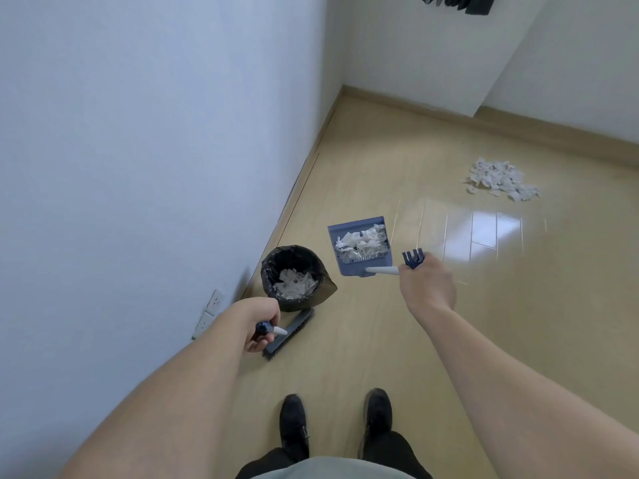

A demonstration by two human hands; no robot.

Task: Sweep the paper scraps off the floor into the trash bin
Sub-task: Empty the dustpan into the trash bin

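Scraps [361, 244] look feather-light and loose, so we judge they'd spill or blow off with a fast tilt. The dustpan [359, 246] is rigid plastic, best held by its handle. Right hand [427, 288] grips that handle, arm stretched forward, pan loaded and just right of the bin [294, 278]. Left hand [261, 328] grips the broom [288, 335] handle, arm low, head on the floor beside the bin. Bin already holds scraps. Another pile [501, 179] lies well apart, far right.
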